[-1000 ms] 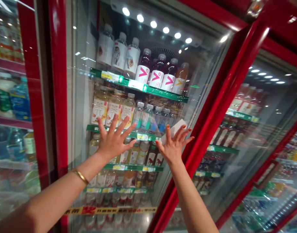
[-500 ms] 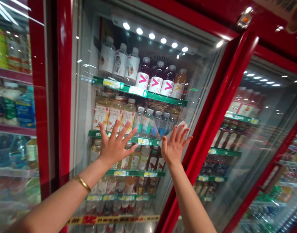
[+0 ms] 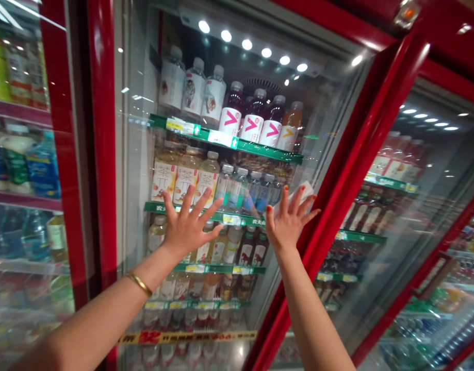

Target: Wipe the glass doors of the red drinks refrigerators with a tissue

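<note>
My left hand (image 3: 188, 224) rests with fingers spread against the glass door (image 3: 325, 108) of a drinks cooler, in front of the tea bottles (image 3: 185, 178); nothing is in it. A gold bangle (image 3: 139, 283) circles that wrist. My right hand (image 3: 287, 221), with orange-red nails, is spread near the door's right side. Under its fingers it holds a white cloth or tissue (image 3: 307, 189) flat on the glass. Most of this sheet is hidden by the hand. Small water bottles (image 3: 239, 188) show behind the glass between my hands.
A red door frame (image 3: 360, 149) slants just right of my right hand. Green-edged shelves (image 3: 267, 152) inside carry white-labelled bottles (image 3: 194, 87) and purple drinks (image 3: 254, 121). More coolers flank this one, with bottles (image 3: 16, 159) at the left and a door handle (image 3: 432, 275) at the right.
My right hand and the white sheet have slid slightly up and right across the glass. The left hand stays at about the same spot; the view has shifted a little.
</note>
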Action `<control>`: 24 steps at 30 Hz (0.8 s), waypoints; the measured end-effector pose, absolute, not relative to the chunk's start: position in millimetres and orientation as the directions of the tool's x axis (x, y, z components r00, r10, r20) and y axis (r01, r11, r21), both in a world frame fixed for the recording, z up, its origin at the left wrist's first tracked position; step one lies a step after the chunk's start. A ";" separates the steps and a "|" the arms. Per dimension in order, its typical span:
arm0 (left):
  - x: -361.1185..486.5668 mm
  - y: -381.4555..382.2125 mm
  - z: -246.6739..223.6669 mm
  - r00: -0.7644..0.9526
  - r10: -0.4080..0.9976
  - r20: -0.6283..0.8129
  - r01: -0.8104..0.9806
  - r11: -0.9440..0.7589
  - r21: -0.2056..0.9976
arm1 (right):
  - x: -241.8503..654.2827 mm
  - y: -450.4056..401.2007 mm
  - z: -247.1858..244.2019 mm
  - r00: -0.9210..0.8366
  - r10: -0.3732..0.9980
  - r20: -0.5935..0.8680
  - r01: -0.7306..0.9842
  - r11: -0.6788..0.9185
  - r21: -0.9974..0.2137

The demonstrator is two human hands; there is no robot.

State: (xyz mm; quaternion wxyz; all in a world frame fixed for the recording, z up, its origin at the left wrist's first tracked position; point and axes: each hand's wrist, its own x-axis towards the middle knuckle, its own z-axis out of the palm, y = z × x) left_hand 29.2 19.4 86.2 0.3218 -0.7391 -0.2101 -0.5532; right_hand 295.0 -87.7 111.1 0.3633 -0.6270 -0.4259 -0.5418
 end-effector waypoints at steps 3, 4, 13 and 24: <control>28.9 16.5 87.3 0.300 -0.048 0.953 0.671 -0.699 -0.247 | 258.1 -70.6 120.7 -0.048 0.233 0.971 0.945 -0.306 0.120; 26.2 15.0 87.4 0.303 -0.049 0.952 0.666 -0.703 -0.248 | 247.2 -68.4 112.2 -0.125 0.296 0.947 0.945 -0.256 0.205; -52.0 32.7 76.4 0.320 0.068 0.945 0.699 -0.690 -0.187 | 308.3 -93.9 80.4 0.002 0.194 0.981 0.971 -0.236 0.045; -51.3 48.2 72.5 0.309 -0.060 0.949 0.720 -0.637 -0.275 | 238.8 -92.4 64.6 -0.536 0.294 0.791 0.820 -0.041 0.571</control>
